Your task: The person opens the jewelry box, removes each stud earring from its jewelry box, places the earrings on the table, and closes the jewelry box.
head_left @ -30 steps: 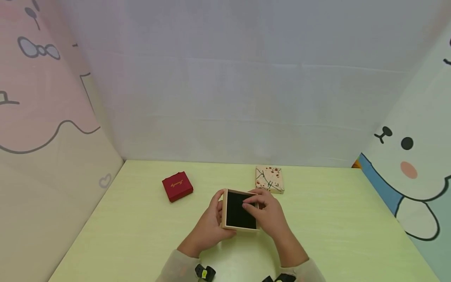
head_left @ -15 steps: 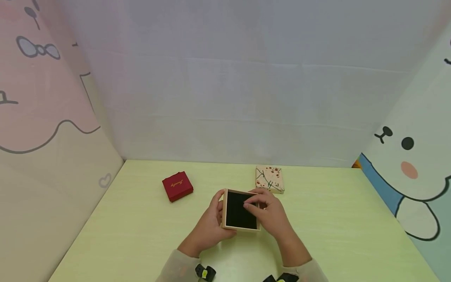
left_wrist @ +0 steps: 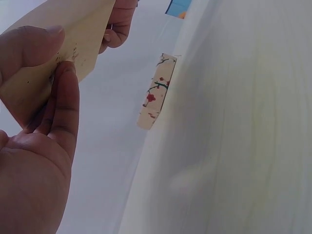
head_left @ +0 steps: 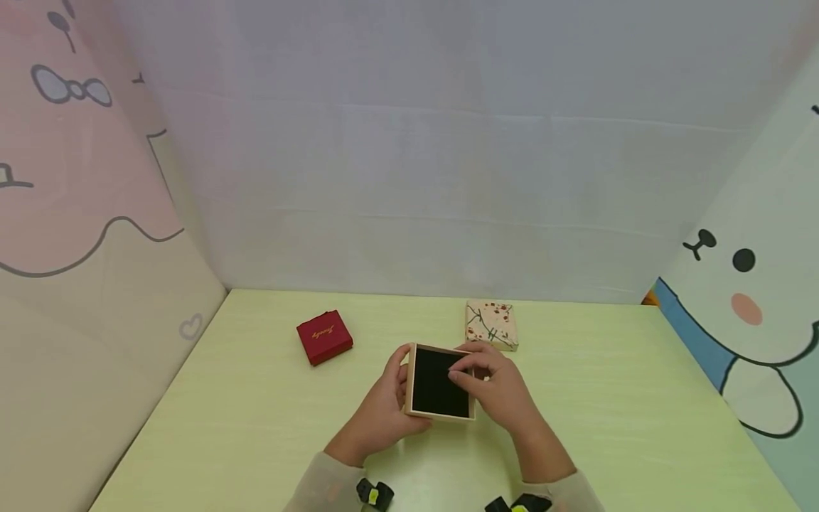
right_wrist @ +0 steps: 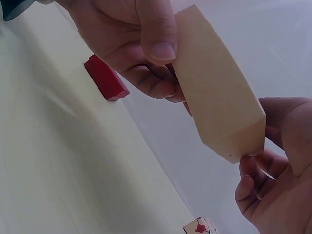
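A shallow, light-wood-coloured open box (head_left: 409, 380) with a black lining (head_left: 438, 384) is held up, tilted, above the table. My left hand (head_left: 384, 412) grips its left side, thumb near the lower edge; the left wrist view shows fingers pressed to the pale underside. My right hand (head_left: 502, 391) curls over the right wall, with thumb and index fingertips together above the lining. I cannot tell whether they pinch something small. In the right wrist view, other fingers of the right hand (right_wrist: 280, 180) touch the box's outer corner (right_wrist: 246, 146).
A dark red box (head_left: 324, 338) with gold lettering lies on the pale yellow-green table (head_left: 256, 419), left of the hands. Behind the right hand lies a cream box cover (head_left: 490, 323) printed with red blossoms. A white cloth (head_left: 409, 178) hangs behind the table.
The right thumb and index fingertips have shifted slightly right across the lining, toward the right wall. The left hand keeps its grip, and the red box and blossom cover stay put.
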Available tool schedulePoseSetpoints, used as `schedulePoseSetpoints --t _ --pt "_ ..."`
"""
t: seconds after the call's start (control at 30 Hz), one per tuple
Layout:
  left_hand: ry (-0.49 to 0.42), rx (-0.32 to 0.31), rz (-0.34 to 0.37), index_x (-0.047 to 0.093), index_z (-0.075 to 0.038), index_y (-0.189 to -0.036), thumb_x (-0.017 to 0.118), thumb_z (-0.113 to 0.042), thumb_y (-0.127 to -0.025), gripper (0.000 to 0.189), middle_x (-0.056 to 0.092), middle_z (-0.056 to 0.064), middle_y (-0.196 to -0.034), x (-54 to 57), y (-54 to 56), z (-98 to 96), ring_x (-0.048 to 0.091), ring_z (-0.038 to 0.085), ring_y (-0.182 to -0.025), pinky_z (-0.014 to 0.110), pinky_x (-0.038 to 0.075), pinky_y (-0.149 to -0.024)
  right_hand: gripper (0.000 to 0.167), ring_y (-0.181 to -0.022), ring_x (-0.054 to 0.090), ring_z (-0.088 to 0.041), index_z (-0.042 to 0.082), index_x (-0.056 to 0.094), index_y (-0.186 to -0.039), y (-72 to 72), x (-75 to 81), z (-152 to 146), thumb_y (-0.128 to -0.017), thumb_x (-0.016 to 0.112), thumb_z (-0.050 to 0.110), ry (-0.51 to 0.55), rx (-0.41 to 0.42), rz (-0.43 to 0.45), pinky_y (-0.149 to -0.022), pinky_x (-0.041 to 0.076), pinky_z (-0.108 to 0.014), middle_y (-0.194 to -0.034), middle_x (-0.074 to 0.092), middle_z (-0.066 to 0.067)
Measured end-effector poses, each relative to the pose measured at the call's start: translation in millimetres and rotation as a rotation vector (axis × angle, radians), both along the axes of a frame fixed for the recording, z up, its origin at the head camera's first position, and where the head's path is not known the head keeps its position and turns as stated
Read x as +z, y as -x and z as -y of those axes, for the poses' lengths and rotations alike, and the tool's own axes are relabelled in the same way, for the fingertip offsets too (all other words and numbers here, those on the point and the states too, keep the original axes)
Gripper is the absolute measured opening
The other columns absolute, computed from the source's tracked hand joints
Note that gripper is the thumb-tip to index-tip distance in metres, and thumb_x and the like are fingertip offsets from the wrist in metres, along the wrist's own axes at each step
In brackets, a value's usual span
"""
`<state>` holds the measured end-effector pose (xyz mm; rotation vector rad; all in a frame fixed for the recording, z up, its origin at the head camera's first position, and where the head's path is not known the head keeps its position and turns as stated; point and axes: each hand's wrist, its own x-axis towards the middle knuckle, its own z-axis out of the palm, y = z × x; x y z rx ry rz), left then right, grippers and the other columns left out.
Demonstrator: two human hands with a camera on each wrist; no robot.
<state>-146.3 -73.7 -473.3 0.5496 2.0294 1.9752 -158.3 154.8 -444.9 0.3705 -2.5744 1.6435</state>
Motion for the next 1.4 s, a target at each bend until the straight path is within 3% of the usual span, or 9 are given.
schedulePoseSetpoints --t 0.53,0.97,1.17,1.4 --pt "0.005 0.021 0.004 0.015 -0.027 -0.161 0.085 0.007 -0.077 0.115 0.053 0.003 -0.147 1.6 -2.1 -1.6 0.058 0.021 -0.129 0.029 0.046 -0.107 0.004 -0.096 0.058 -0.017 0.016 0.08 -0.095 0.0 2.6 -12.4 -0.094 0.077 0.017 0.014 -0.02 -0.057 -0.077 0.047 -0.029 -0.123 0.068 -0.002" --pt "0.001 0.039 0.007 0.016 -0.028 -0.161 0.085 0.009 -0.076 0.116 0.052 0.003 -0.148 0.9 -1.3 1.5 0.056 0.022 -0.131 0.031 0.045 -0.108 0.006 -0.107 0.057 -0.014 0.009 0.079 -0.095 2.7 13.3 -36.2 -0.097 0.073 0.012 0.04 -0.118 -0.081 -0.083 0.049 -0.026 -0.117 0.067 -0.004" --pt "0.004 0.043 0.005 0.017 -0.029 -0.161 0.085 0.009 -0.076 0.115 0.052 0.003 -0.147 0.0 -0.9 2.3 0.056 0.023 -0.131 0.032 0.045 -0.109 0.005 -0.096 0.056 -0.013 0.01 0.078 -0.097 6.6 8.2 -39.5 -0.096 0.075 0.014 0.047 -0.145 -0.077 -0.079 0.046 -0.025 -0.109 0.066 -0.004" --pt "-0.002 0.039 0.01 0.017 -0.029 -0.161 0.085 0.009 -0.077 0.114 0.052 0.004 -0.148 0.0 -0.4 2.3 0.055 0.023 -0.132 0.032 0.046 -0.108 0.005 -0.085 0.053 -0.014 0.011 0.078 -0.099 13.7 -9.0 -43.0 -0.095 0.075 0.011 0.006 -0.187 -0.042 -0.074 0.044 -0.026 -0.102 0.065 -0.003"
